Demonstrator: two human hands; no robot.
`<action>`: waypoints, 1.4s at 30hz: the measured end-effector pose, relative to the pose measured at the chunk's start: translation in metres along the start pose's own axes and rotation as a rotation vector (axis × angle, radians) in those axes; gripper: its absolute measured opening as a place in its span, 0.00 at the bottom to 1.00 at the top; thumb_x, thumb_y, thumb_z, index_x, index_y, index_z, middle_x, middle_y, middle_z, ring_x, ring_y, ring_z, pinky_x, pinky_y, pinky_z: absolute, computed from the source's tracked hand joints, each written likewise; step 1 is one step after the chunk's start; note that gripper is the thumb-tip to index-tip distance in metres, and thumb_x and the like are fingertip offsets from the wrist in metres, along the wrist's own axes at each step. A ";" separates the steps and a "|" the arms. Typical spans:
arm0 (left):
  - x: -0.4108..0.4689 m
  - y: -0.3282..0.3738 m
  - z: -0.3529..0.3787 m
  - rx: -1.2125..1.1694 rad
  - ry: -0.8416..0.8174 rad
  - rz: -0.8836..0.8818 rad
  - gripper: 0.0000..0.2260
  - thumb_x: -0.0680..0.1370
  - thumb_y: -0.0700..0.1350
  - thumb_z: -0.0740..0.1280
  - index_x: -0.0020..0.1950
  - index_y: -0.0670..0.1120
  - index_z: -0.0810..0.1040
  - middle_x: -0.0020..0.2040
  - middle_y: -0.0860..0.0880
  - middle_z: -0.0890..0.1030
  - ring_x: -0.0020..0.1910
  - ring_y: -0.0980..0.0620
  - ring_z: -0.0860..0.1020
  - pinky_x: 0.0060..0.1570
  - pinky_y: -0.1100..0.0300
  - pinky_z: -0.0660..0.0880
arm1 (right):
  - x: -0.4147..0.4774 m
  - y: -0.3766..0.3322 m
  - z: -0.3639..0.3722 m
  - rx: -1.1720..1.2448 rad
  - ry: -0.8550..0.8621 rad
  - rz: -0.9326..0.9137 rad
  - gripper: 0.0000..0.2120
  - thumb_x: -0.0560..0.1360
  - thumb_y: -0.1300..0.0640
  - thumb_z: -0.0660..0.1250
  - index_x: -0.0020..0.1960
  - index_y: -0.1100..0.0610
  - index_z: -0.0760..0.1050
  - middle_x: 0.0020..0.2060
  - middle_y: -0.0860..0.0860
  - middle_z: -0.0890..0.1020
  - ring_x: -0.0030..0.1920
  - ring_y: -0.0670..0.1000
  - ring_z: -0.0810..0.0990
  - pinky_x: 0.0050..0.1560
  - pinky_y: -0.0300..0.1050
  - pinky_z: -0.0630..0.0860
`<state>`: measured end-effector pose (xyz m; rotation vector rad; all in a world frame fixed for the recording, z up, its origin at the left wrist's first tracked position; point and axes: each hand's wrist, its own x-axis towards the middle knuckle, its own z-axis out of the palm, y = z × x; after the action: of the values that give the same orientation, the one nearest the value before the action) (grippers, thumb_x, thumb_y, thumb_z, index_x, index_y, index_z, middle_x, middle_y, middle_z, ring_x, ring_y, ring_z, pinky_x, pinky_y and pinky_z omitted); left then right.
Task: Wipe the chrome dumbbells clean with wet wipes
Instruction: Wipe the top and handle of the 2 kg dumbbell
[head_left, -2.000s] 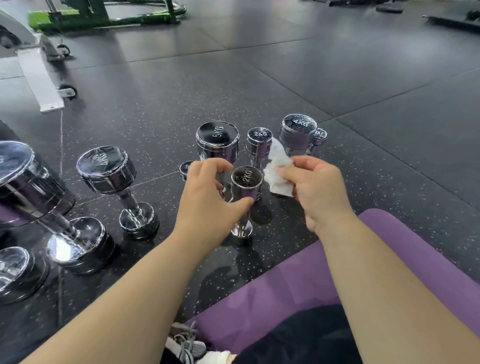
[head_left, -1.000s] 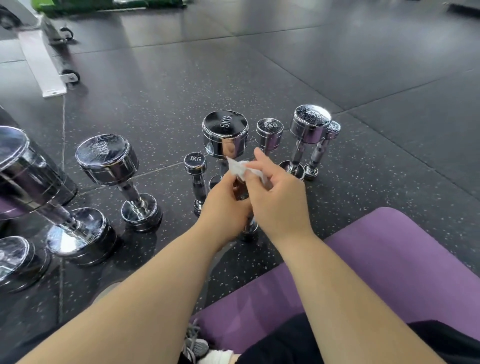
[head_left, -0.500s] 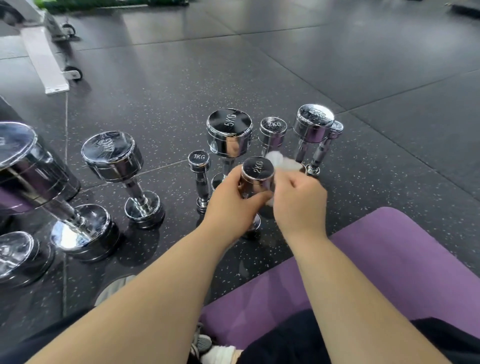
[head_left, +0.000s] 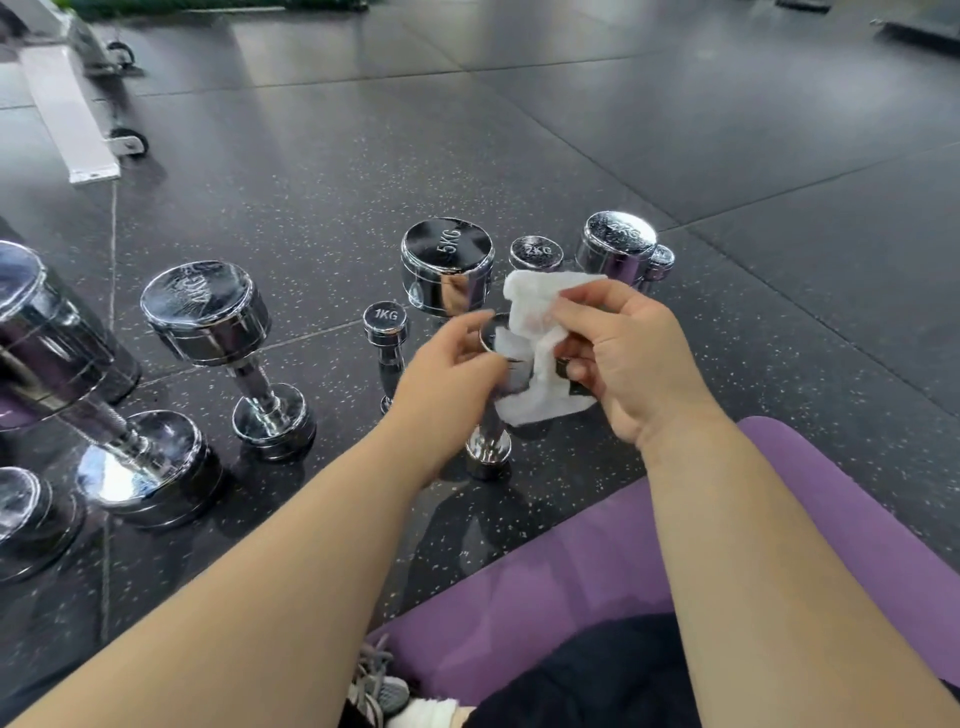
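Against dumbbell (head_left: 489, 446), seemingly: wipe (head_left: 535, 310), right grip (head_left: 626, 361)

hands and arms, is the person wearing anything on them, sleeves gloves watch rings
Nothing worn shows. The left hand and right hand are bare: no gloves, no rings in view, no watch or band at either wrist. The left forearm and right forearm are uncovered to the frame edge; no sleeve appears.

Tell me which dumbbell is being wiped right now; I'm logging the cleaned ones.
The small dumbbell nearest the purple mat, in front of the 5KG dumbbell: the left hand holds it and the right hand holds the wet wipe against its top.
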<state>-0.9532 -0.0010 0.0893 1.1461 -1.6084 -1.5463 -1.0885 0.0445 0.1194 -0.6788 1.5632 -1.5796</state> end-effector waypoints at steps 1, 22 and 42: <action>-0.002 0.007 -0.002 0.006 0.024 0.032 0.20 0.72 0.43 0.68 0.64 0.55 0.78 0.55 0.57 0.82 0.49 0.60 0.81 0.47 0.66 0.75 | -0.001 -0.003 -0.001 0.009 -0.018 0.001 0.08 0.77 0.65 0.68 0.43 0.54 0.75 0.32 0.51 0.78 0.26 0.46 0.71 0.25 0.37 0.65; -0.002 0.036 -0.018 -0.253 0.193 0.111 0.09 0.76 0.35 0.68 0.49 0.48 0.81 0.42 0.50 0.83 0.38 0.54 0.78 0.42 0.62 0.77 | -0.007 -0.001 -0.011 -0.483 0.142 -0.359 0.09 0.74 0.62 0.69 0.36 0.54 0.79 0.23 0.42 0.74 0.23 0.40 0.66 0.26 0.32 0.63; 0.007 -0.030 0.004 0.041 0.002 0.041 0.13 0.72 0.40 0.74 0.53 0.53 0.80 0.42 0.52 0.84 0.38 0.56 0.79 0.40 0.58 0.78 | -0.026 0.022 0.011 -0.785 -0.069 -0.499 0.17 0.77 0.64 0.62 0.60 0.52 0.82 0.58 0.50 0.84 0.57 0.45 0.79 0.64 0.38 0.70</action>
<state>-0.9549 -0.0034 0.0579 1.1297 -1.6588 -1.4920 -1.0621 0.0617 0.1033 -1.6299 2.0687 -1.1964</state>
